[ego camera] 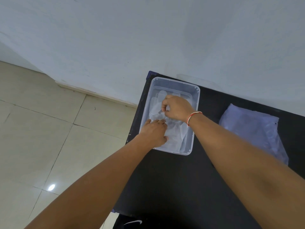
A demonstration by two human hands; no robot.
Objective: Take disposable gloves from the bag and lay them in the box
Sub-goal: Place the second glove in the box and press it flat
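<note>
A clear plastic box point(195, 103) stands at the far left corner of the black table point(178, 182). Thin transparent disposable gloves point(175, 136) lie inside it. My right hand point(177, 108) is over the middle of the box, its fingers curled and pinching a glove. My left hand point(155, 133) reaches in over the box's left rim, its fingers laid fairly flat on the gloves. The clear plastic bag point(254, 131) holding more gloves lies flat on the table to the right of the box.
A white wall runs along the table's far edge. The table's left edge point(132, 134) drops to a beige tiled floor point(49, 129).
</note>
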